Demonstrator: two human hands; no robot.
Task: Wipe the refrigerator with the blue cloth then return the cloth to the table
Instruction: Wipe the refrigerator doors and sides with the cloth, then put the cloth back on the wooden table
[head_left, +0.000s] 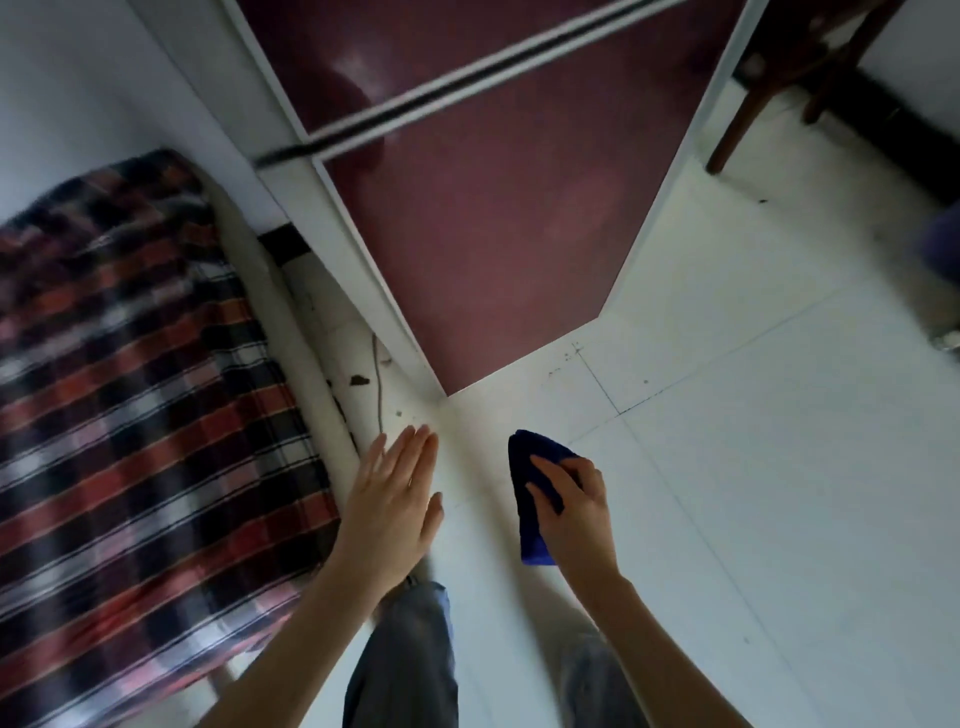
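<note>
The refrigerator (488, 218) rises ahead of me, a tall maroon front with pale edges and a dark gap between its upper and lower doors. My right hand (576, 514) is closed around the folded blue cloth (524, 467), held low in front of the fridge's bottom corner and apart from the door. My left hand (395, 493) is flat, fingers together and stretched out, empty, hovering just left of the fridge's base. The whole frame is blurred by motion.
A surface covered in a red, black and white plaid cloth (130, 389) stands at my left, against the wall. A wooden chair leg (737, 124) stands at the upper right. White floor tiles (753, 467) spread to the right. My jeans-clad legs (410, 665) show below.
</note>
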